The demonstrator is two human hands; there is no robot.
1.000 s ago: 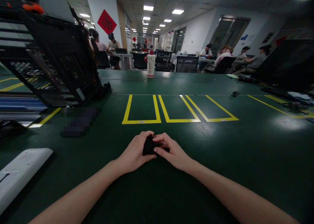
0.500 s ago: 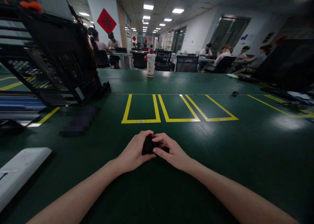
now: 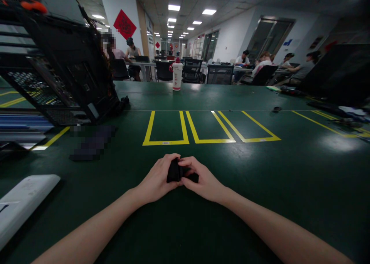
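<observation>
Small black object (image 3: 172, 173): lower centre of the frame, held between the two hands just above or on the dark green surface (image 3: 185, 229) — contact with the surface cannot be told. Left hand (image 3: 156, 178) closes round its left side, thumb and fingers curved about it. Right hand (image 3: 204, 180) grips its right end with thumb and fingertips; a dark part shows inside that curl. The hands are almost together, the object between them.

Just beyond, mid-frame: three yellow tape outlines (image 3: 185, 129) side by side. Right of centre, a small black ring-like item (image 3: 276, 110). Upper centre, a white bottle (image 3: 177, 78) with a red top, upright near the far edge.

Upper left: an open black computer case (image 3: 81, 79); below it a dark pixelated patch (image 3: 94, 142), identity unclear. Lower left: a white device (image 3: 27, 204), cut off by the frame. Upper right: a large dark panel (image 3: 337, 73).
</observation>
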